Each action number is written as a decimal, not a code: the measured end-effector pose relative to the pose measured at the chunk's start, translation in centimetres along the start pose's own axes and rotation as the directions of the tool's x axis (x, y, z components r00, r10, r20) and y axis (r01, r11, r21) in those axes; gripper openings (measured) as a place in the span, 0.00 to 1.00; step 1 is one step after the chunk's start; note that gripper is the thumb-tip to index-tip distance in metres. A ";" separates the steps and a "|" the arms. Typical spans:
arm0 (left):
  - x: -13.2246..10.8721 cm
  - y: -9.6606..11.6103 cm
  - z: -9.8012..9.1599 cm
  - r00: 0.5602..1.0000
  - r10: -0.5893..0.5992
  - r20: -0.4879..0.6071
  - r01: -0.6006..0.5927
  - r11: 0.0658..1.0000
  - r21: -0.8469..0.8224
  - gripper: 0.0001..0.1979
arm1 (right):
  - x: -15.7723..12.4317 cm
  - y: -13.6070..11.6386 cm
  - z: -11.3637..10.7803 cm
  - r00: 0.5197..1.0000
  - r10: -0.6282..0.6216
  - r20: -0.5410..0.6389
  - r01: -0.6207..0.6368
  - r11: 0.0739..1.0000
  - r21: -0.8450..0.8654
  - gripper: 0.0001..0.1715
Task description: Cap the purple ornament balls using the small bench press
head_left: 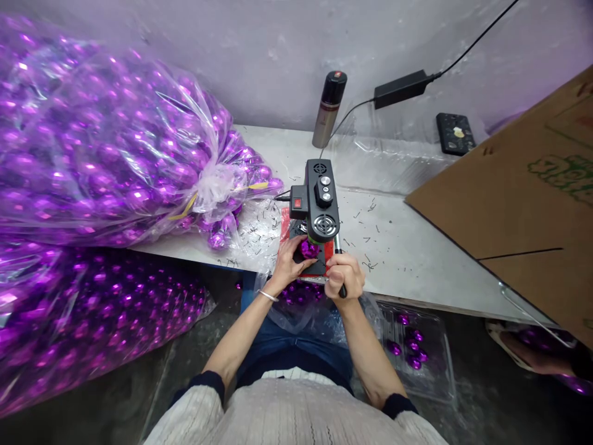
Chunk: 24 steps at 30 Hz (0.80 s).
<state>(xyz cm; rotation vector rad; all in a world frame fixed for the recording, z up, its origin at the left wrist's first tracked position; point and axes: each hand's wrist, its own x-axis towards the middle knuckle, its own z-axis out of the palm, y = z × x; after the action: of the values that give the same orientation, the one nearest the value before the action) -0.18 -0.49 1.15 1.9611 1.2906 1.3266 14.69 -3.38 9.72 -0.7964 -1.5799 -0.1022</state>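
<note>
A shiny purple bauble (309, 248) is held in the fingers of my left hand (290, 262), under the front end of a black bench machine (323, 201). The machine has round vents, silver knobs and a red switch. My right hand (346, 275) is wrapped round the black-gripped lever (342, 289) at the machine's right side. Beneath the bauble lies the machine's dark base on a red board (329, 250). My fingers hide part of the bauble and of the lever.
Large clear bags of purple baubles (92, 142) fill the left side. A spray can (329, 108), a power adapter (401, 89) and a black phone-like object (456, 133) are at the back. A cardboard box (514, 198) stands right, a clear tray (447, 364) below. Dark snippets litter the table (384, 247).
</note>
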 end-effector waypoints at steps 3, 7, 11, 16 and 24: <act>0.0 0.1 -0.1 0.999 -0.024 0.021 0.023 1.000 0.014 0.33 | -1.0 0.8 0.4 0.999 -0.016 -0.034 0.016 1.000 0.016 0.14; 0.0 0.1 -0.1 0.999 -0.047 0.027 0.047 0.999 0.013 0.33 | -1.6 1.1 0.6 0.999 -0.007 -0.050 0.009 0.999 0.036 0.14; -0.1 0.2 -0.1 0.996 -0.079 0.038 0.078 0.996 0.031 0.32 | -2.0 1.0 0.7 0.997 0.011 -0.071 -0.010 1.000 0.017 0.15; -0.1 0.2 -0.2 0.996 -0.080 0.039 0.079 0.996 0.035 0.31 | -2.4 1.1 1.0 0.997 0.030 -0.074 -0.026 0.998 0.056 0.15; 0.2 -0.2 -0.3 0.998 -0.057 0.033 0.057 0.998 0.009 0.31 | -2.1 1.3 1.5 0.998 -0.056 -0.028 0.057 0.997 0.047 0.16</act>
<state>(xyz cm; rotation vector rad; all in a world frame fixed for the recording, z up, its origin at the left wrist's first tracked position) -0.52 -0.29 1.19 1.9289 1.3278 1.2582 13.98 -2.57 7.02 -0.7103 -1.5743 -0.1151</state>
